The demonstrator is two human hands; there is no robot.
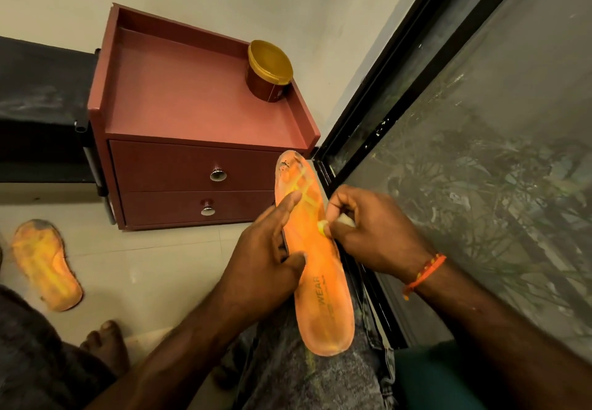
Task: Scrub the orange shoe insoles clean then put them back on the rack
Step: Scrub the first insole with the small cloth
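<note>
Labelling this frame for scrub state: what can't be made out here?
- Small pale scrubbing item: head view, mostly wrapped by the right hand; type unclear.
- Held orange foam insole: left edge covered by the left hand; print partly hidden.
- Black rack: cut off by the left edge.
- Gold-lidded brown tub: label too small.

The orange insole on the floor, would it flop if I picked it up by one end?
Probably a little. The insole on the floor looks thin and foam-like, so it likely bends and feels light. The matching one, gripped by the left hand, keeps its shape, so it seems springy, not limp. It lies flat and shouldn't roll.
</note>
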